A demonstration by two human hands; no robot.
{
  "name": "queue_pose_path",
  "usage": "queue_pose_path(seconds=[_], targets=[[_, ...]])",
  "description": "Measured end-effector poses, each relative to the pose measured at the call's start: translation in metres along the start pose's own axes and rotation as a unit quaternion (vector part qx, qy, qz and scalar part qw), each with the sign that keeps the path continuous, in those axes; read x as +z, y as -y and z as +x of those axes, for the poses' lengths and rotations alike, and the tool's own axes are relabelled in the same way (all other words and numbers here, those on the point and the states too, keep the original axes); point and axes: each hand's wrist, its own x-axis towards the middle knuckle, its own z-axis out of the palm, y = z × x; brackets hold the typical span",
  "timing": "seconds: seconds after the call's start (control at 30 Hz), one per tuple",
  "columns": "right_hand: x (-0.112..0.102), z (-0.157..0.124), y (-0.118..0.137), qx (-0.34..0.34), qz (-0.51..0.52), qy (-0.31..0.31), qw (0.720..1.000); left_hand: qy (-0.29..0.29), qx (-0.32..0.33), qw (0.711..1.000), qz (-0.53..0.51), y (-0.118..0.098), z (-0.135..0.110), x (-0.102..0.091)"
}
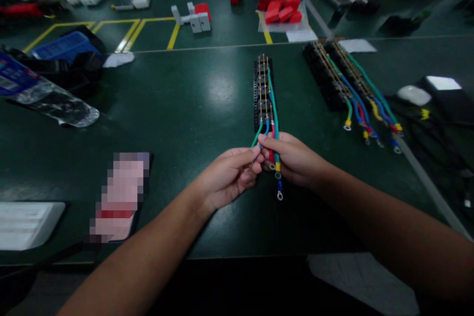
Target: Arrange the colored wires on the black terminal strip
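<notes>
Black wired strip [262, 94], ribbed and straight, lies just beyond left hand [234, 174] and right hand [293, 157], brass-coloured rods [259, 86] running its length! Thumbs and fingertips pinch tight, both hands seemingly on the supple blue wire [267, 127]. It looks joined at the strip's near end; the long green wire [274, 106] already wears a yellow-sleeved ring lug [278, 168]. Blue's own tip? Hidden, can't tell.

Three wired strips [263, 91] [328, 76] [351, 70], one bottle [59, 101]

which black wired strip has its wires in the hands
The single strip beyond the left hand and right hand; the other two strips lie side by side at right, untouched.
</notes>
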Motion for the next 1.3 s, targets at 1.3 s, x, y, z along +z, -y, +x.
queue_pose_path(seconds=[1.3], targets=[[0.0017, -0.0023, 0.0009, 0.004, -0.004, -0.006, 1.000, 0.028, 0.002, 1.000, -0.010, 0.0023, 0.0012, -0.0038]])
